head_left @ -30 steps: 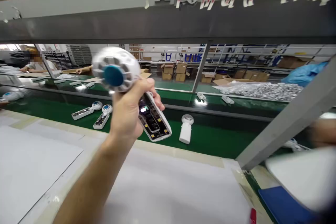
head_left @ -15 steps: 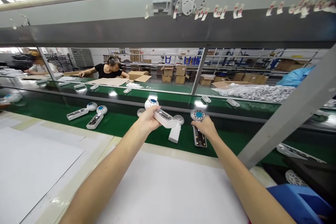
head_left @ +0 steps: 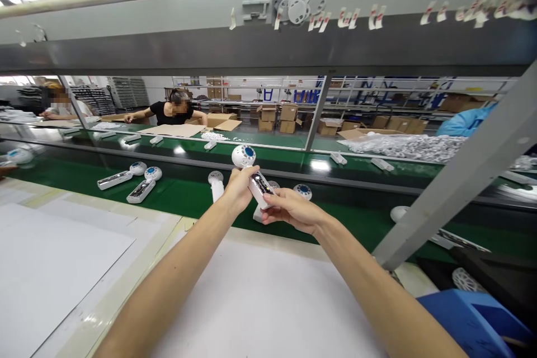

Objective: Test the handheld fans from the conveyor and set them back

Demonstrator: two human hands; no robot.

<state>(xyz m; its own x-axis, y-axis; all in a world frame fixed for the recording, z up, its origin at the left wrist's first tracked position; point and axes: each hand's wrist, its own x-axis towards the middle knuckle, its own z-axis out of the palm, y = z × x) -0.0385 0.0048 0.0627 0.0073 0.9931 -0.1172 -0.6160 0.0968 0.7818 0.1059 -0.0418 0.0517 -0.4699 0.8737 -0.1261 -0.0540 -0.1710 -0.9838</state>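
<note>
A white handheld fan [head_left: 260, 184] with a round, blue-centred head is held up over the green belt [head_left: 184, 198]. Its handle is uncovered, with electronic parts showing inside. My left hand [head_left: 240, 189] is closed around it just below the head. At the lower end of the handle, the fingers of my right hand [head_left: 296, 210] grip the same fan. Behind my right hand another fan [head_left: 302, 192] lies on the belt, mostly hidden. One more white fan [head_left: 215, 183] rests left of my hands, and a further piece below the held fan is partly covered.
Two open-handled fans [head_left: 142, 187] lie to the left on the belt. White sheets [head_left: 268, 296] cover the bench before me. At right are a slanted metal post [head_left: 457, 179] and a blue bin [head_left: 457, 313]. Two people sit beyond the far belt.
My right hand has let go of the fan at the right and moved left onto the one in my left hand. That fan now tilts more upright. Fans on the near belt have shifted left.
</note>
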